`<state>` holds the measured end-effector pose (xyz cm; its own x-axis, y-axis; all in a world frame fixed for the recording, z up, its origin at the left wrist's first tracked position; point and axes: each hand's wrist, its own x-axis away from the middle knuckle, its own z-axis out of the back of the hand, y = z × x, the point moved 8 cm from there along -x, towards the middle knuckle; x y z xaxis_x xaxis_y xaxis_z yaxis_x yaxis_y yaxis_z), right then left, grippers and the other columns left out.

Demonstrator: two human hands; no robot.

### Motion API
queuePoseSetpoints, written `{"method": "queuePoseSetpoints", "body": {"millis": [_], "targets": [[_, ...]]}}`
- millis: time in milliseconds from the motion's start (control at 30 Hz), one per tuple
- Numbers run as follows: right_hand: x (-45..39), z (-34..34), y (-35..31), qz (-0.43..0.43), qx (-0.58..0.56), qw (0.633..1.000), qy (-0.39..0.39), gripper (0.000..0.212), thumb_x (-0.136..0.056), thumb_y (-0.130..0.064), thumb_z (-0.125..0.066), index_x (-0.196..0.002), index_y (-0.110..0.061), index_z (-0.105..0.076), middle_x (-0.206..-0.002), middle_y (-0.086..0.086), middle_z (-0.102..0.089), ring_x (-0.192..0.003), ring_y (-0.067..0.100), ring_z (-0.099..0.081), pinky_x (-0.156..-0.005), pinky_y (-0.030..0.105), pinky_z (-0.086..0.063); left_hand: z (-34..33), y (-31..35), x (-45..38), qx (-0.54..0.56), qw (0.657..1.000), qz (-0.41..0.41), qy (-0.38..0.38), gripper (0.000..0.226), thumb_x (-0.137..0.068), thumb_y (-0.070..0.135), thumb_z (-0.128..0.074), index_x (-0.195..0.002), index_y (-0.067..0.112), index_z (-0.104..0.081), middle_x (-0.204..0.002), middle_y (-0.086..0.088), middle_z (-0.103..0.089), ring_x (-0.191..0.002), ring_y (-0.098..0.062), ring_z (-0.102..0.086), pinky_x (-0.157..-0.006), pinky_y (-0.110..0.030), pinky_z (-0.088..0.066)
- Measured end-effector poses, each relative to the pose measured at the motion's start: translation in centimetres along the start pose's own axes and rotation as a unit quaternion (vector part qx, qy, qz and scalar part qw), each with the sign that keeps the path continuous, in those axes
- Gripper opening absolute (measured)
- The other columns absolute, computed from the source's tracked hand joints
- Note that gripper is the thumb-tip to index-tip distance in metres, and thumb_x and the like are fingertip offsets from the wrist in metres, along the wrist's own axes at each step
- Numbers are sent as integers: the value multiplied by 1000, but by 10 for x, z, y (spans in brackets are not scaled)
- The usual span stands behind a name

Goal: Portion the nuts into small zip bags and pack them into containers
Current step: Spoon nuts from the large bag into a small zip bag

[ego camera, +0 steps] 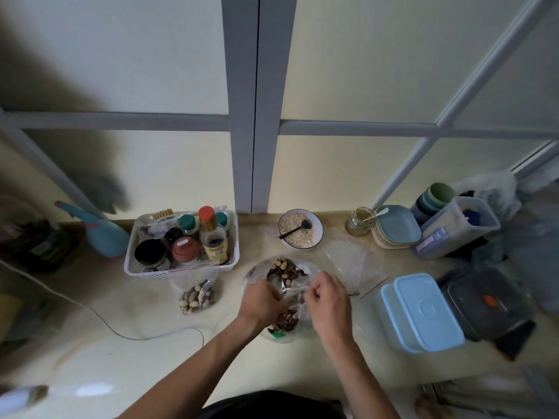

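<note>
Head view is showing the left hand (261,300) and right hand (328,297) pinching the small zip bag (292,309) of nuts (286,272) low in the middle, looking soft, floppy and best held by its top edge

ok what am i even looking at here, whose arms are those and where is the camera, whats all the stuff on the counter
There is no machine: a person wears one wide-angle camera on the head, looking down at their own arms. The left hand and the right hand both pinch the top of a small clear zip bag holding mixed nuts. Behind it lies a bigger open bag of nuts. On the counter also stand a filled zip bag, a white basket of jars, a bowl with a spoon, empty zip bags and a light blue lidded container.
</note>
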<state>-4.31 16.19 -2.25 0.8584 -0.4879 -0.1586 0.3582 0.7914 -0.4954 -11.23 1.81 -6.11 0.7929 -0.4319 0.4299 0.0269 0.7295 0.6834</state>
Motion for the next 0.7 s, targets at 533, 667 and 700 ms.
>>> {"method": "queuePoseSetpoints", "body": {"millis": [533,667,700], "targets": [[0,-31,19,-90,-87,969,-213,15,-90,-17,-73,-82,-24,-62,-73,-8,-72,-66,5,-67,-66,33,-58,29,8,-6,-158,987,-4,35,14,-79,18,-67,-90,13,-60,-97,-11,-68,-95,-34,-65,-70,-35,-48],[-7,-3,7,-50,57,993,-88,22,-85,-16,-71,-78,-22,-51,-80,-5,-63,-71,21,-60,-57,30,-37,17,15,-5,-213,975,-44,42,58,-86,48,-67,-128,14,-47,-130,-10,-53,-121,-32,-54,-96,-40,-47],[-8,-4,4,-47,49,994,-90,22,-84,-16,-71,-77,-21,-50,-78,-4,-62,-71,22,-59,-58,30,-37,9,19,-5,-185,978,-83,41,70,-83,53,-66,-136,15,-39,-135,-9,-46,-128,-31,-48,-103,-40,-45]]}}
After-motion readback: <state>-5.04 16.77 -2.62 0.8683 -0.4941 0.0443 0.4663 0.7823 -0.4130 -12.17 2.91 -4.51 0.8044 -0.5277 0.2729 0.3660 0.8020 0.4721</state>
